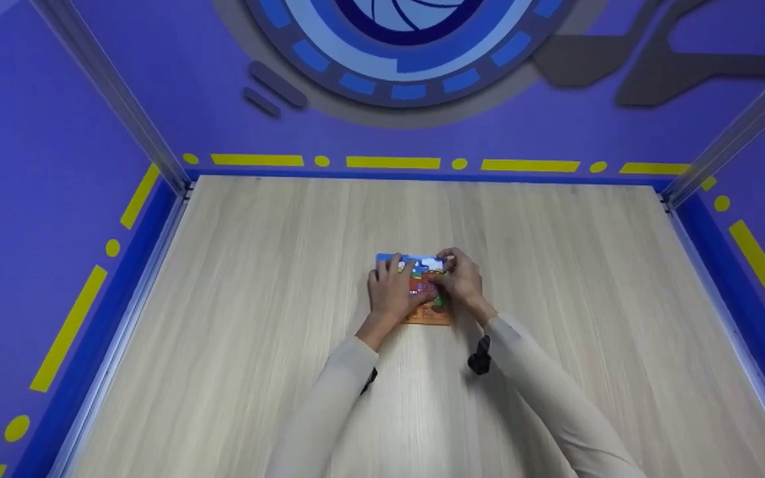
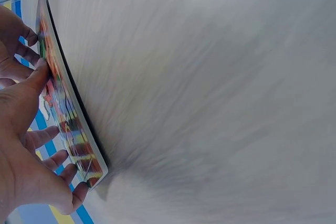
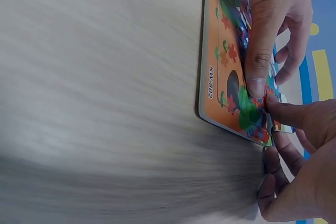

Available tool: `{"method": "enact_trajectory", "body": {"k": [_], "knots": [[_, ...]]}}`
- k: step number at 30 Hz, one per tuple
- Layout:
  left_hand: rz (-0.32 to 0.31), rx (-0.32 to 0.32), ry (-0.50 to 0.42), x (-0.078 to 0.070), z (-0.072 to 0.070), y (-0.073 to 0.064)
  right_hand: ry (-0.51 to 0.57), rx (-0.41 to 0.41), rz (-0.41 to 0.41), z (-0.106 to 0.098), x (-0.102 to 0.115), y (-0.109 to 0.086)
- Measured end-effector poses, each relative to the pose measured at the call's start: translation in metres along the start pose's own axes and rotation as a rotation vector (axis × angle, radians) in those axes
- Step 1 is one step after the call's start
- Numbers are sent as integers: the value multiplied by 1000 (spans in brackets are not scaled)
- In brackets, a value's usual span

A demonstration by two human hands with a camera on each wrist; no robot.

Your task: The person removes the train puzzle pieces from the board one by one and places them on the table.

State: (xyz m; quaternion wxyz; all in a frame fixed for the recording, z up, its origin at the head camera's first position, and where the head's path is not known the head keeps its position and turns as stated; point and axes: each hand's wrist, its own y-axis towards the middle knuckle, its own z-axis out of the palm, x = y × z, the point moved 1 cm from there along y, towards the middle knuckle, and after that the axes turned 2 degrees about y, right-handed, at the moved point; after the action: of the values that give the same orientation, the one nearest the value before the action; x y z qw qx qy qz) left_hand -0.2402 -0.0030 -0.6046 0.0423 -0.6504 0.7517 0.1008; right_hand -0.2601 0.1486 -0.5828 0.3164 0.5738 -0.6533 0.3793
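A small, flat jigsaw puzzle board [image 1: 430,318] with a colourful cartoon picture and an orange border lies on the table. My left hand [image 1: 390,290] rests across its left part, fingers spread over the picture. In the right wrist view the left thumb [image 3: 257,80] presses on the picture near the middle. At the board's right edge, my right hand [image 1: 463,277] pinches a puzzle piece [image 3: 283,127] between thumb and fingers; most of the piece is hidden. The right thumb [image 3: 281,109] is close to the left thumb's tip.
The board lies on a pale wood-grain table [image 1: 276,265]. Purple-blue panels with yellow marks, including a back wall [image 1: 382,143], rise on three sides, with metal posts [image 1: 113,86] at the corners. A black device [image 1: 480,358] hangs at the right wrist.
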Motion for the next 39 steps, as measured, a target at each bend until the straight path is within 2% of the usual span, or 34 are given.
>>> {"method": "enact_trajectory", "body": {"k": [8,17,22,29,39], "knots": [[-4,-8,18,0,0,1,-41,-23,-62,-5,-1,4],[-10,17,12,-1,-4,1,106,-27,-36,-13,-4,4],[-10,21,12,0,-4,0,125,-8,-20,-21,-7,2],[0,35,-6,-1,-2,0,123,-37,-18,-39,-16,1],[-4,39,-48,-1,-1,-1,66,-67,7,-73,-35,-1]]}}
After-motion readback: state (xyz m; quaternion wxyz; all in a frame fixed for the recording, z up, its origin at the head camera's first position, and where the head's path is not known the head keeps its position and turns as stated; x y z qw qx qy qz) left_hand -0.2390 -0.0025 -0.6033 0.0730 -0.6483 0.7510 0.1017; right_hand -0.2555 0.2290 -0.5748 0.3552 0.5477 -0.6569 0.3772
